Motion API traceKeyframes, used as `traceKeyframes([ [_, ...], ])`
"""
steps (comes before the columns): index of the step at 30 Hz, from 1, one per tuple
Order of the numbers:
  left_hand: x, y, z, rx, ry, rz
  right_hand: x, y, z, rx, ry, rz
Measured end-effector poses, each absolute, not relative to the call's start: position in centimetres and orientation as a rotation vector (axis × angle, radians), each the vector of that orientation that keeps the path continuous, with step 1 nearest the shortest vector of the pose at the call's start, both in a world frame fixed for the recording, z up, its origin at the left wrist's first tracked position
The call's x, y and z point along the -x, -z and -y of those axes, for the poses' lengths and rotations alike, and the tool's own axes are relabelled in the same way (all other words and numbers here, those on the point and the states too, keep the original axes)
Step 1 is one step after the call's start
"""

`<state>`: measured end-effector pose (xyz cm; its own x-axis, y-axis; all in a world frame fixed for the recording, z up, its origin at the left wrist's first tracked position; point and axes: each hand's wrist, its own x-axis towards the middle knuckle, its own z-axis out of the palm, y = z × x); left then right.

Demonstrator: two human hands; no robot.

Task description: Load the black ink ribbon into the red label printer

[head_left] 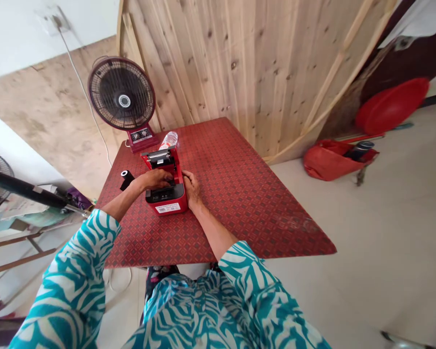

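A small red and black printer (166, 198) sits on the red patterned table (240, 194) with its lid (160, 158) flipped open toward the far side. My left hand (156, 179) reaches into the open compartment, fingers curled down inside it; what they touch is hidden. My right hand (192, 188) rests against the printer's right side, fingers pressed to the casing. A black roll (126, 178) lies on the table just left of the printer.
A plastic bottle (169, 140) lies behind the printer. A dark red table fan (123, 99) stands at the table's far left corner, its cable running up the wall. Wooden panels lean behind the table. A red bag (330, 160) and red basin (390, 106) lie on the floor at right.
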<state>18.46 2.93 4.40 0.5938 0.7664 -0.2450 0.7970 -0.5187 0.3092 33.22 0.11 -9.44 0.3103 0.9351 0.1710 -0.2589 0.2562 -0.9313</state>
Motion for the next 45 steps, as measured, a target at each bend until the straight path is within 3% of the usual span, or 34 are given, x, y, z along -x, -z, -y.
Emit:
traceKeyframes([
  [5,-18.6,-5.0,-1.2,-2.452,-0.096,-1.424,-33.2,9.3,-0.2,0.964,-0.987,0.875],
  [18,-19.0,-5.6,0.5,-2.520,-0.157,-1.495,-33.4,9.8,-0.4,0.969,-0.962,0.903],
  [26,-13.4,-7.3,1.7,-2.104,-0.883,-1.389,-33.6,9.9,0.0,0.948,-1.027,0.881],
  [30,-9.0,-7.0,0.2,-1.878,-1.012,-1.633,-33.7,10.1,0.1,0.954,-1.033,0.869],
  [35,-7.4,-4.2,-3.3,-1.966,-0.901,-1.981,-33.9,9.9,0.2,0.960,-1.048,0.844],
  [45,-10.2,-0.6,-6.1,-2.301,-0.197,-2.195,-34.0,9.8,0.5,0.982,-1.059,0.857],
])
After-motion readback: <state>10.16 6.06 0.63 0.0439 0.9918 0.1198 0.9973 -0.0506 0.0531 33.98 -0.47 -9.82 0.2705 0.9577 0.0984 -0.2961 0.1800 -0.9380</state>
